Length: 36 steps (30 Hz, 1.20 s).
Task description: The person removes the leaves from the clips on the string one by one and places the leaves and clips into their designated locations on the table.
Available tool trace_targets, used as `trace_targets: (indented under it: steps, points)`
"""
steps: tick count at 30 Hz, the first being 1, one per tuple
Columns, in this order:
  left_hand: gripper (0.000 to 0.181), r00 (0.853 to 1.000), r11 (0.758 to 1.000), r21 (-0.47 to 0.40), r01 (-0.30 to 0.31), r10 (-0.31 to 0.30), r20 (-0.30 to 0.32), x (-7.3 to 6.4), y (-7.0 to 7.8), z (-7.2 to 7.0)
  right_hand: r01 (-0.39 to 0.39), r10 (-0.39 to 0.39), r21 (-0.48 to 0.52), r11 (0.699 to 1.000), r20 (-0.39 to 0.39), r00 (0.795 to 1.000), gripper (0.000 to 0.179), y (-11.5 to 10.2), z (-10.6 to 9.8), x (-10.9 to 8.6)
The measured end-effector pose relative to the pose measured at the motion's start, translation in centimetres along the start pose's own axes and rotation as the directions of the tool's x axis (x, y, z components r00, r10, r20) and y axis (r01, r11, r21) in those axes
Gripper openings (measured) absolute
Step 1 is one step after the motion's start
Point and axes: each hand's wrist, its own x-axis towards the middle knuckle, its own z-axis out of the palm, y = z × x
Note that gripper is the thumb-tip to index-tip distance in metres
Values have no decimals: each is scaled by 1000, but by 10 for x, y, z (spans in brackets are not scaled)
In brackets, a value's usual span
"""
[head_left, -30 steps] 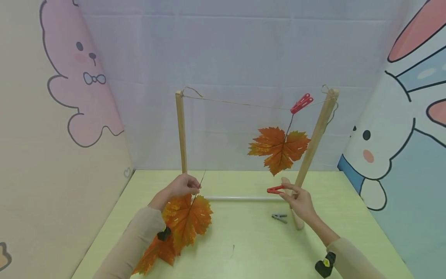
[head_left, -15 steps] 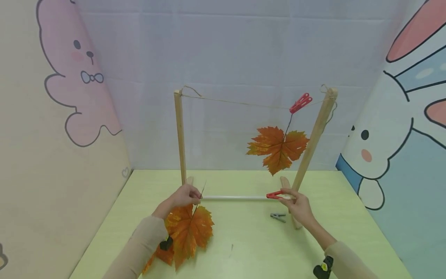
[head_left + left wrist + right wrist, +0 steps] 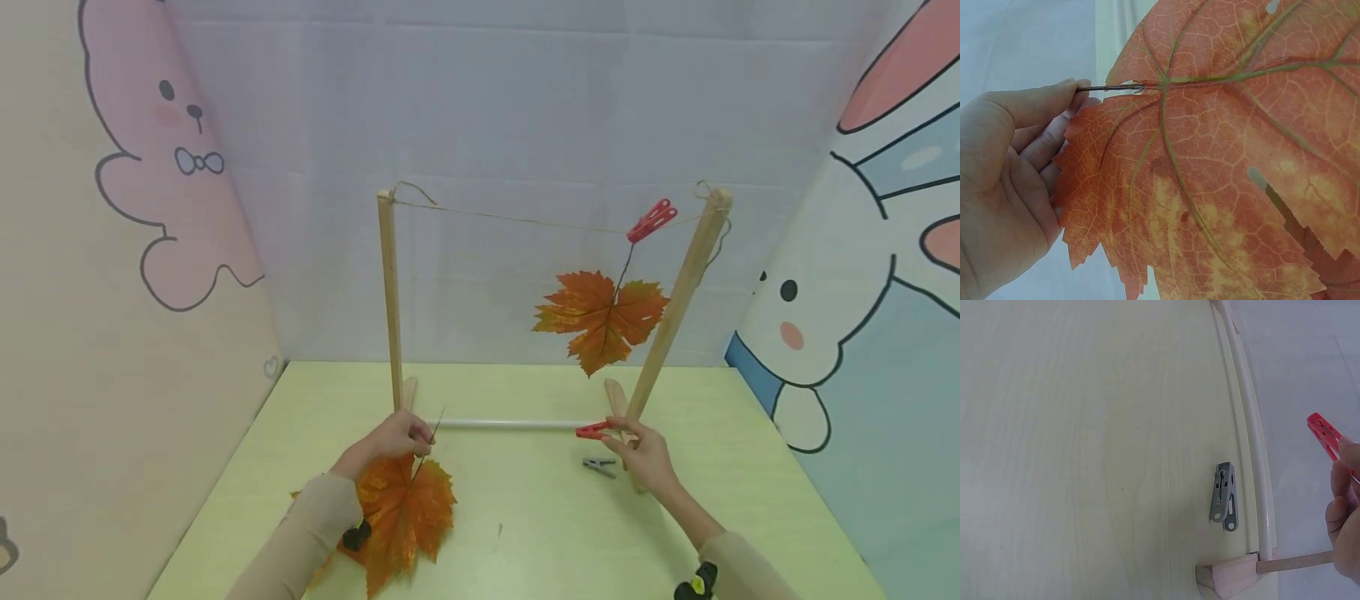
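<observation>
My left hand (image 3: 393,435) pinches the thin dark stem of an orange artificial leaf (image 3: 408,517) between thumb and fingers. In the left wrist view the leaf's veined blade (image 3: 1210,162) spreads away from the hand. Part of another orange leaf (image 3: 351,557) shows behind it, mostly covered by the sleeve and the held leaf. On the right, my right hand (image 3: 647,456) holds a red clothespin (image 3: 592,430) by its handle end, in front of the right post. The right wrist view shows the red clothespin (image 3: 1324,432) too, with only some of the hand visible.
Two wooden posts (image 3: 390,300) carry a string (image 3: 517,220). From it a second red clothespin (image 3: 652,221) hangs an orange leaf (image 3: 600,321). A white rod (image 3: 510,425) joins the posts low down. A grey clothespin (image 3: 600,467) lies on the table (image 3: 517,517).
Both hands have lowered somewhat, the left with the leaf and the right with the red clothespin. The hanging leaf and the grey clothespin stay in place.
</observation>
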Motion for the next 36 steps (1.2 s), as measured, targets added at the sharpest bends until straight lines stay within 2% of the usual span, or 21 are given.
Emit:
trace_targets:
  steps: [9,13,16,22,27,33,36]
  points:
    - [14,998,998,-60,22,-19,61,-2,-2,12,-21,21,-5,1000,16,1000,32,7,7,-11]
    - [14,996,997,-69,29,-23,84,-3,-2,17,-55,55,-15,998,25,998,34,10,9,-17]
    - [14,995,997,-65,30,-24,93,-4,-1,20,-52,52,-3,999,33,998,33,10,11,-22]
    - [13,996,999,-27,33,-31,85,-6,-3,24,-53,52,33,998,32,998,31,8,13,-31]
    - [13,995,998,-33,50,-47,83,-6,-11,29,-75,75,-10,997,24,997,33,24,15,-34]
    - [14,997,998,-32,48,-46,65,-4,-19,36,-60,59,37,997,28,998,34,32,16,-41]
    - [14,997,998,-24,55,-53,49,-3,-23,38,-79,77,43,996,34,996,34,34,16,-43]
